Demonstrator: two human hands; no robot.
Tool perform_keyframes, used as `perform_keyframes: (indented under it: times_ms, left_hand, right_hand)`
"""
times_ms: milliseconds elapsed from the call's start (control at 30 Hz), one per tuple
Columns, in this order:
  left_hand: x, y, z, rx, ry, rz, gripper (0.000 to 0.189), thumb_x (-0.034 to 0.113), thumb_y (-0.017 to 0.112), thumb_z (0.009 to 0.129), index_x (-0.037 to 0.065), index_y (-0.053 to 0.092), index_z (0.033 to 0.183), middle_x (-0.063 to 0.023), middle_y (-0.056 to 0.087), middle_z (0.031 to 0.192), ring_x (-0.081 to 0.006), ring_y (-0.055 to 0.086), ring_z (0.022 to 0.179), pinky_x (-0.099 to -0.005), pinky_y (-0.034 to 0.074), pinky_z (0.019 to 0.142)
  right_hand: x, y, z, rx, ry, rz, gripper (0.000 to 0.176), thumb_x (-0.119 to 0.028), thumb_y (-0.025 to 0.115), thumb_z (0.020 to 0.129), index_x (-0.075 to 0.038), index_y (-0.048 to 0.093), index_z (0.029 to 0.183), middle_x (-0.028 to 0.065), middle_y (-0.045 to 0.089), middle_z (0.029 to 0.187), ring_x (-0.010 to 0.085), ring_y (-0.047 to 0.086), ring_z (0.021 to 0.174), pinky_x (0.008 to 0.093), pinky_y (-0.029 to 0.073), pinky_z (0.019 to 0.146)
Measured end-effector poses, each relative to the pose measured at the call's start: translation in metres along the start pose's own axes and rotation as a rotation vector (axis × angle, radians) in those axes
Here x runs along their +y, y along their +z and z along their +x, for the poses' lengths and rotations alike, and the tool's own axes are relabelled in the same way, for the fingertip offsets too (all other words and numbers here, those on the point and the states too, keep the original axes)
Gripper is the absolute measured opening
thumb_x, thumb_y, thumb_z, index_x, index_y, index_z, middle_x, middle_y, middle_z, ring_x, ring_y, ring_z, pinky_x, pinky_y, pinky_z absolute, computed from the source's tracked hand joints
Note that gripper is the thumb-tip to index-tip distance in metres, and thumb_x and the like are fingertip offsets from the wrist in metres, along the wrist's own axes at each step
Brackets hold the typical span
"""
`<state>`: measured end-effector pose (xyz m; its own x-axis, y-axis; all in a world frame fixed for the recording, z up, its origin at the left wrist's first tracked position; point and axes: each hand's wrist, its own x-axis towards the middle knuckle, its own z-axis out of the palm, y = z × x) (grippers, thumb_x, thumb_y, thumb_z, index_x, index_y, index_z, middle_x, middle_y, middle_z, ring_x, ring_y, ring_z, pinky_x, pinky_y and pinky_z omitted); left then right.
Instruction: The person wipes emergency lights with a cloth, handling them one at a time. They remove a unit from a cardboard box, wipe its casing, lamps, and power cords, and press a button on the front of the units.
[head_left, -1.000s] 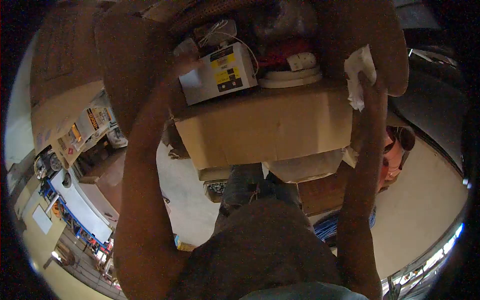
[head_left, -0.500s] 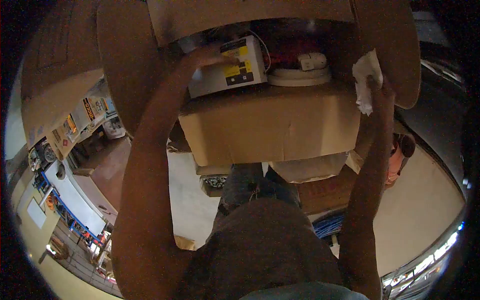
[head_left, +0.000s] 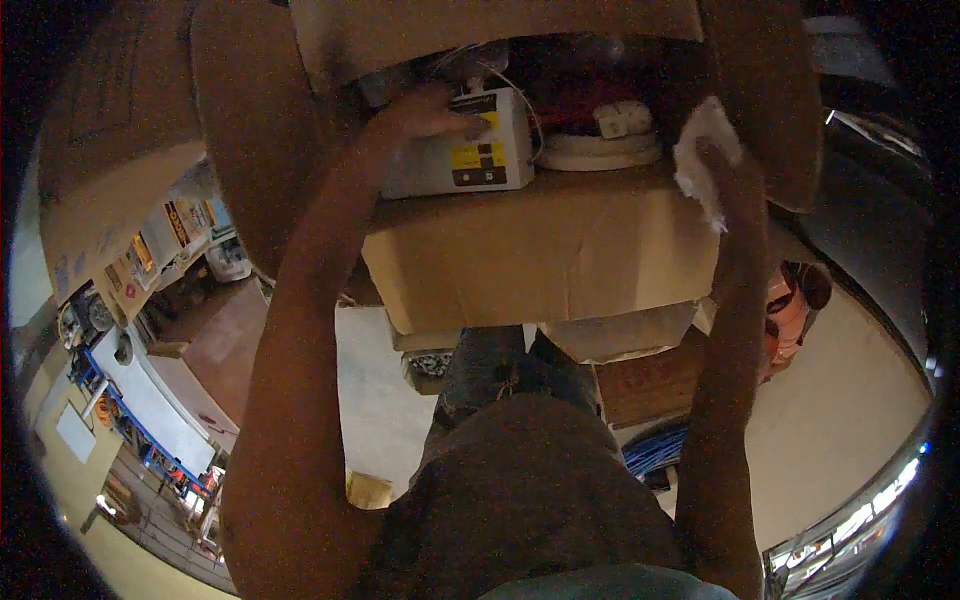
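Left hand (head_left: 425, 112) at white box (head_left: 470, 160), long axis crosswise.

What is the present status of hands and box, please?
Left hand at white box, grip unclear; right hand holding white cloth or paper. Box in open carton. Round white stack close beside.
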<state>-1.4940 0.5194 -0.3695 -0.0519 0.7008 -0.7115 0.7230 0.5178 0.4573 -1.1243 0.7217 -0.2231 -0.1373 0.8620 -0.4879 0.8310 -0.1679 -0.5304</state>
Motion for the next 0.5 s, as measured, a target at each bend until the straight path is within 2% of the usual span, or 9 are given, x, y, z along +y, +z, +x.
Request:
perform_keyframes:
  times_ms: [67, 100, 200, 233, 300, 333, 400, 433, 500]
  left_hand:
    - [-0.040, 0.032, 0.009, 0.176, 0.055, -0.121, 0.082, 0.067, 0.069, 0.072, 0.009, 0.060, 0.129, -0.0182, 0.060, 0.129, -0.0333, 0.057, 0.119, -0.0439, 0.044, 0.100]
    - [-0.052, 0.041, 0.011, 0.352, 0.103, -0.248, 0.076, 0.062, 0.069, 0.076, 0.007, 0.062, 0.127, -0.0186, 0.064, 0.122, -0.0328, 0.060, 0.114, -0.0432, 0.046, 0.097]
    - [-0.006, -0.006, -0.038, 0.348, -0.165, -0.457, 0.066, 0.053, 0.068, 0.082, 0.003, 0.061, 0.125, -0.0198, 0.067, 0.114, -0.0323, 0.064, 0.107, -0.0422, 0.048, 0.094]
    - [-0.033, 0.008, -0.027, 0.353, -0.176, -0.458, 0.066, 0.053, 0.068, 0.082, 0.003, 0.061, 0.125, -0.0198, 0.067, 0.114, -0.0323, 0.064, 0.107, -0.0422, 0.048, 0.094]
    - [-0.109, 0.050, 0.010, 0.671, -0.273, 0.299, 0.050, 0.040, 0.063, 0.087, 0.002, 0.064, 0.120, -0.0209, 0.067, 0.111, -0.0338, 0.064, 0.102, -0.0431, 0.048, 0.093]
    - [-0.115, 0.055, 0.006, 0.667, -0.280, 0.296, 0.050, 0.040, 0.063, 0.087, 0.002, 0.064, 0.120, -0.0209, 0.067, 0.111, -0.0338, 0.064, 0.102, -0.0431, 0.048, 0.093]
    - [-0.121, 0.068, 0.001, 0.985, -0.308, -0.564, 0.043, 0.033, 0.059, 0.087, 0.003, 0.064, 0.118, -0.0221, 0.067, 0.106, -0.0378, 0.064, 0.099, -0.0449, 0.049, 0.093]
    - [-0.132, 0.086, 0.008, 0.979, -0.319, -0.565, 0.043, 0.033, 0.059, 0.087, 0.003, 0.064, 0.118, -0.0221, 0.067, 0.106, -0.0378, 0.064, 0.099, -0.0449, 0.049, 0.093]
    - [-0.162, 0.119, 0.031, 0.845, -0.276, 0.453, 0.041, 0.033, 0.052, 0.092, 0.004, 0.063, 0.118, -0.0233, 0.066, 0.102, -0.0402, 0.063, 0.097, -0.0452, 0.049, 0.093]
  right_hand:
    - [-0.037, 0.024, -0.022, -0.070, 0.122, 0.181, 0.064, -0.031, 0.079, 0.079, 0.001, 0.053, 0.128, 0.0147, 0.059, 0.121, 0.0248, 0.059, 0.106, 0.0352, 0.049, 0.089]
    - [0.008, 0.026, 0.006, -0.067, 0.125, 0.182, 0.064, -0.031, 0.079, 0.079, 0.001, 0.053, 0.128, 0.0147, 0.059, 0.121, 0.0248, 0.059, 0.106, 0.0352, 0.049, 0.089]
    - [0.053, 0.129, 0.059, -0.084, -0.307, -0.085, 0.074, -0.040, 0.082, 0.073, 0.002, 0.054, 0.127, 0.0170, 0.064, 0.114, 0.0262, 0.061, 0.105, 0.0375, 0.048, 0.091]
    - [0.048, 0.137, 0.059, -0.094, -0.313, -0.082, 0.074, -0.040, 0.082, 0.073, 0.002, 0.054, 0.127, 0.0170, 0.064, 0.114, 0.0262, 0.061, 0.105, 0.0375, 0.048, 0.091]
    - [0.022, 0.156, 0.051, -0.244, -0.236, 0.042, 0.072, -0.041, 0.083, 0.073, 0.003, 0.057, 0.123, 0.0162, 0.065, 0.112, 0.0253, 0.062, 0.101, 0.0370, 0.049, 0.088]
    - [0.008, 0.167, 0.044, -0.318, -0.190, 0.099, 0.071, -0.041, 0.083, 0.072, 0.003, 0.058, 0.121, 0.0158, 0.066, 0.111, 0.0249, 0.063, 0.100, 0.0368, 0.050, 0.087]
    - [-0.016, 0.186, 0.025, -0.461, -0.084, 0.211, 0.069, -0.042, 0.084, 0.071, 0.004, 0.060, 0.117, 0.0151, 0.067, 0.109, 0.0239, 0.065, 0.096, 0.0364, 0.050, 0.085]
    - [-0.026, 0.194, 0.015, -0.534, -0.029, 0.268, 0.068, -0.042, 0.084, 0.071, 0.004, 0.061, 0.115, 0.0147, 0.068, 0.108, 0.0235, 0.065, 0.094, 0.0361, 0.051, 0.084]
    - [-0.046, 0.207, -0.015, -0.641, -0.113, 0.390, 0.065, -0.037, 0.085, 0.072, 0.004, 0.061, 0.116, 0.0139, 0.068, 0.107, 0.0233, 0.066, 0.092, 0.0353, 0.051, 0.081]
